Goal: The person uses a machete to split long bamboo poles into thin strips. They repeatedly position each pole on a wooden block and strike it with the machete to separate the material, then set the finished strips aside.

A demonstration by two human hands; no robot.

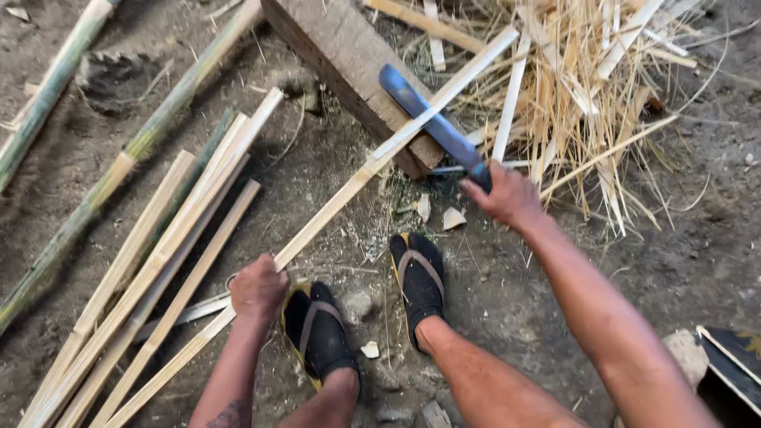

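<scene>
Both hands [258, 289] clenched (strip [349, 190], machete [432, 123])

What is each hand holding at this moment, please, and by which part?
The left hand grips a bamboo strip near its middle; the right hand holds the knife by its handle.

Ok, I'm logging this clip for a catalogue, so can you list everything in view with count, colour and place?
bamboo strip: one, pale, held across the block
blade: one, dark blue-grey, lying on the strip over the block
wooden block: one, brown, top centre
loose strips: several, pale tan, on the ground at left
bamboo poles: two, green, far left
shavings pile: one, straw-coloured, top right
chips: a few, pale, near the feet
ground: bare grey-brown dirt
sandalled feet: two, black socks, bottom centre
left hand: gripping the strip's lower part
right hand: gripping the blade's handle
</scene>
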